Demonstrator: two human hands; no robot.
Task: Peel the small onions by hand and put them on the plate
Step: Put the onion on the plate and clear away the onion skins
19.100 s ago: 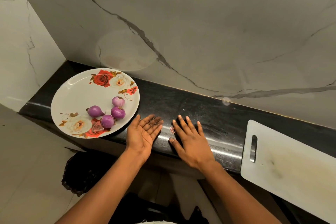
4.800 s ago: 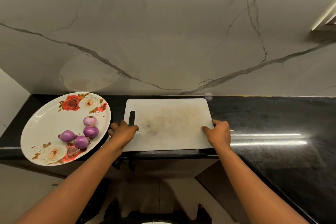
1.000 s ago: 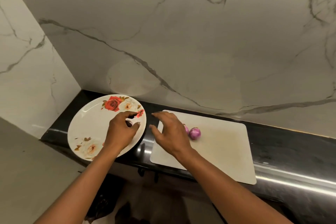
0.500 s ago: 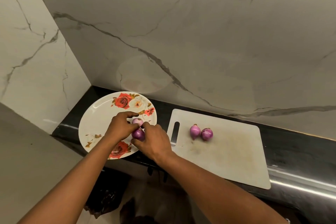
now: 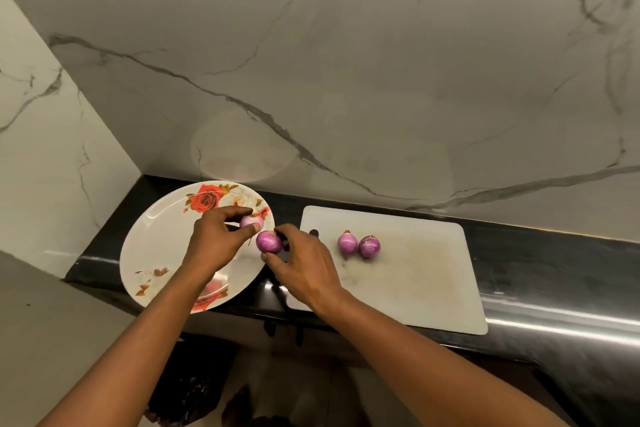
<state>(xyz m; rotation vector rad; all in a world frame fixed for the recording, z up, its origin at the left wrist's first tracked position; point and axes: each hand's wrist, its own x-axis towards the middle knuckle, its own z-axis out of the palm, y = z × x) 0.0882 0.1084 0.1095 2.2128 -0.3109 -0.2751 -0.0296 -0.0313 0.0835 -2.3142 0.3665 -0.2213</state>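
Left hand: I have the left hand (image 5: 214, 250) over the far right part of the plate (image 5: 138, 253), fingers (image 5: 239, 211) curled, thumb and forefinger pinching the pale onion (image 5: 251, 220).
Pale onion: pinkish-white and smooth, mostly covered by the fingertips. I cannot tell whether it touches the plate.
Right hand: the right hand (image 5: 306, 270) comes in from the board side, fingers (image 5: 287, 231) bent over the top and thumb beneath, gripping the purple onion (image 5: 269, 242).
Purple onion: round, glossy, deep purple, with a small brownish tuft on top. It sits right at the plate's right rim, just beside the pale onion and almost touching the left thumb.
On the board: a pointed onion (image 5: 347, 243), teardrop-shaped, and a rounder onion (image 5: 369, 247) lie side by side, touching, both with shiny purple skin.
Plate: round, glossy white, with red roses and brown leaves printed near the rim. It sits at the left end of the worktop (image 5: 536, 253), hanging out over the front edge.
Cutting board: the cutting board (image 5: 415, 281) is a white rectangle with rounded corners, scuffed and stained, lying flat just right of the plate.
Worktop: narrow, polished black stone, with a bright streak of glare along its front edge.
Wall: the wall (image 5: 346, 62) is pale marble with grey veins, meeting the worktop's back edge.
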